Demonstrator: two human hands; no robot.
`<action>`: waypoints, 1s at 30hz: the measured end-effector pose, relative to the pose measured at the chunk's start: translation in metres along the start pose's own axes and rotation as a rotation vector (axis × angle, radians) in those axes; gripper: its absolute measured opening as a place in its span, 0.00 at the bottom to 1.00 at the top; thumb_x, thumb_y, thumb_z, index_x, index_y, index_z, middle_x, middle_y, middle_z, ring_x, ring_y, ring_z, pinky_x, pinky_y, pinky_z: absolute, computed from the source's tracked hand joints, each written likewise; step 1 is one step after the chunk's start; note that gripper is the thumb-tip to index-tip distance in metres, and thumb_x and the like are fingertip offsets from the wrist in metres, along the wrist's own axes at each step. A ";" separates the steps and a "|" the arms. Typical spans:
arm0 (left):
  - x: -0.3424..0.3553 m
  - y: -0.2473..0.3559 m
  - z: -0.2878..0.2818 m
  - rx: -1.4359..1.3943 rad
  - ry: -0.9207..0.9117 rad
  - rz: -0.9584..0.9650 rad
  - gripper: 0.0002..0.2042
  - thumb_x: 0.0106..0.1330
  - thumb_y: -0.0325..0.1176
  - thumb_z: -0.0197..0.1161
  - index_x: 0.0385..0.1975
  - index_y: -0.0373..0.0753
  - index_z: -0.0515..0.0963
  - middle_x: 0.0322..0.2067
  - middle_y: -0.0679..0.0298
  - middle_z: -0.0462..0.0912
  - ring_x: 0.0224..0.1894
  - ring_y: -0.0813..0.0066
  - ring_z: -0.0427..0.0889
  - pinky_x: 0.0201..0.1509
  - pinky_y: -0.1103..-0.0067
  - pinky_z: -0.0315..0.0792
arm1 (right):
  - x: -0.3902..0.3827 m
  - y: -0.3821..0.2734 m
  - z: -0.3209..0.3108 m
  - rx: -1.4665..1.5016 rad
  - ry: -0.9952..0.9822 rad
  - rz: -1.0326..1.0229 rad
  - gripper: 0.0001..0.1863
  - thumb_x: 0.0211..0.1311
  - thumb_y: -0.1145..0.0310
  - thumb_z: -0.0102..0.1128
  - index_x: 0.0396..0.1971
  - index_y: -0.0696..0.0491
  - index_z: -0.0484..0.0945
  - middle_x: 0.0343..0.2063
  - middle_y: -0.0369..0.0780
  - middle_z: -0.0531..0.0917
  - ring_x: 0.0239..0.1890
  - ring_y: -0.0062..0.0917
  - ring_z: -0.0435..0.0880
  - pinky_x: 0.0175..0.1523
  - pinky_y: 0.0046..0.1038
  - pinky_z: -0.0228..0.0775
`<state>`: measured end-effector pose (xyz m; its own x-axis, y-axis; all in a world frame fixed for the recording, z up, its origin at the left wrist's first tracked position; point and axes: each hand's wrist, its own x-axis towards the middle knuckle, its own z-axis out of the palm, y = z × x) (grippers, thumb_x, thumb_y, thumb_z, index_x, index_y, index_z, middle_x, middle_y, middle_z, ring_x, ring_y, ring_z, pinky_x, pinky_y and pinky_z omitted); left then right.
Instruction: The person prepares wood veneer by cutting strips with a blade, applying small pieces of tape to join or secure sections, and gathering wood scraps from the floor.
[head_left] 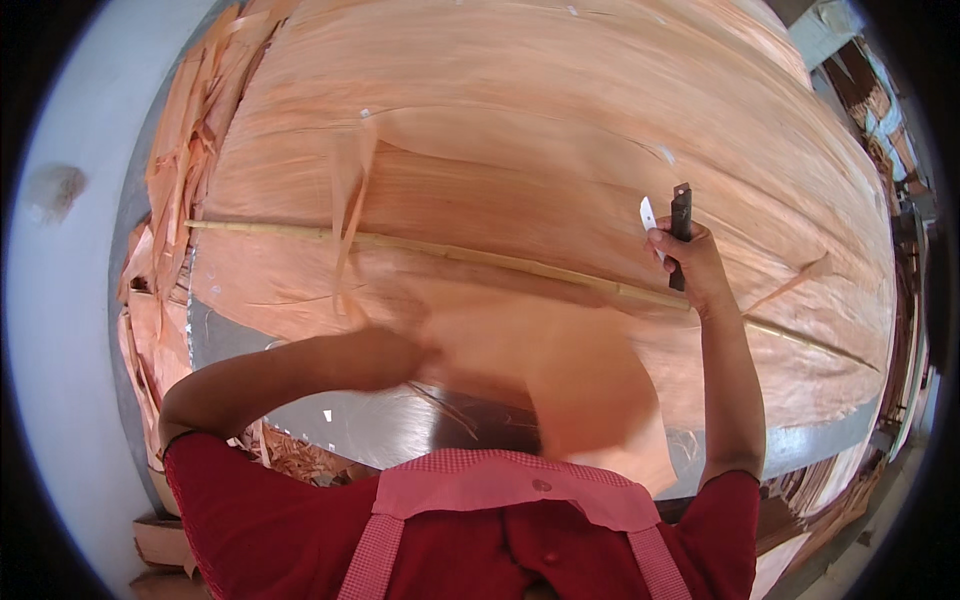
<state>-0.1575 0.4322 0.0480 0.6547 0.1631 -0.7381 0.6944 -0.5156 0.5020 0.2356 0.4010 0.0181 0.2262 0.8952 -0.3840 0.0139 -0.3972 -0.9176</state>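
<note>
Motion blurs my left hand (385, 357), and its fingers do not show clearly. It is closed at the left end of a loose piece of thin wood veneer (590, 385), which bends up off the table and curls down toward my apron. Raised at the right, my right hand (692, 258) is closed around a black utility knife (681, 225). A pale flat strip with a slanted tip (648, 213) also sticks out between its thumb and fingers. Beneath both hands lies a broad stack of orange-tan veneer sheets (560, 130).
A long thin bamboo stick (480, 256) lies across the veneer. Narrow veneer offcuts (357, 205) stand up from it, and torn scraps (195, 130) pile along the left edge. The grey metal tabletop (350, 425) shows near me. More stacked wood (905, 300) is at the right.
</note>
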 end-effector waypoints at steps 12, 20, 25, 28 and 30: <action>0.185 -0.130 -0.177 0.503 1.225 -0.253 0.15 0.57 0.40 0.53 0.43 0.44 0.70 0.52 0.62 0.67 0.58 0.65 0.60 0.58 0.56 0.51 | 0.040 -0.028 0.048 0.192 -0.060 -0.008 0.09 0.58 0.70 0.52 0.34 0.60 0.67 0.25 0.44 0.78 0.18 0.23 0.74 0.28 0.27 0.71; 0.178 -0.135 -0.171 0.402 1.481 0.153 0.03 0.51 0.29 0.57 0.25 0.42 0.71 0.32 0.67 0.76 0.41 0.70 0.74 0.53 0.65 0.60 | 0.148 -0.017 0.083 -0.650 0.293 -0.361 0.15 0.47 0.66 0.62 0.33 0.58 0.72 0.19 0.37 0.75 0.13 0.19 0.71 0.19 0.20 0.62; 0.105 -0.100 -0.149 -0.187 0.999 0.213 0.07 0.58 0.31 0.55 0.35 0.39 0.74 0.31 0.65 0.79 0.38 0.72 0.77 0.47 0.74 0.67 | 0.129 -0.035 0.078 -0.736 0.183 -0.334 0.15 0.44 0.67 0.65 0.31 0.58 0.71 0.17 0.45 0.74 0.17 0.31 0.72 0.26 0.30 0.64; 0.106 -0.133 -0.159 -0.525 1.013 0.225 0.14 0.60 0.39 0.54 0.41 0.37 0.73 0.38 0.61 0.78 0.38 0.65 0.77 0.44 0.75 0.69 | 0.080 -0.056 0.093 -0.768 0.172 -0.272 0.14 0.45 0.68 0.64 0.28 0.57 0.71 0.17 0.44 0.73 0.19 0.31 0.71 0.26 0.30 0.63; 0.121 -0.147 -0.167 0.110 1.233 -0.003 0.21 0.59 0.40 0.55 0.52 0.44 0.67 0.51 0.63 0.70 0.53 0.69 0.68 0.52 0.63 0.62 | 0.054 -0.061 0.101 -0.785 0.177 -0.272 0.13 0.45 0.69 0.64 0.27 0.57 0.70 0.16 0.44 0.73 0.19 0.30 0.70 0.27 0.30 0.63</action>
<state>-0.1311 0.6682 -0.0399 0.5386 0.8166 0.2077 0.7065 -0.5720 0.4168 0.1484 0.4937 0.0426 0.2648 0.9611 -0.0787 0.7469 -0.2561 -0.6136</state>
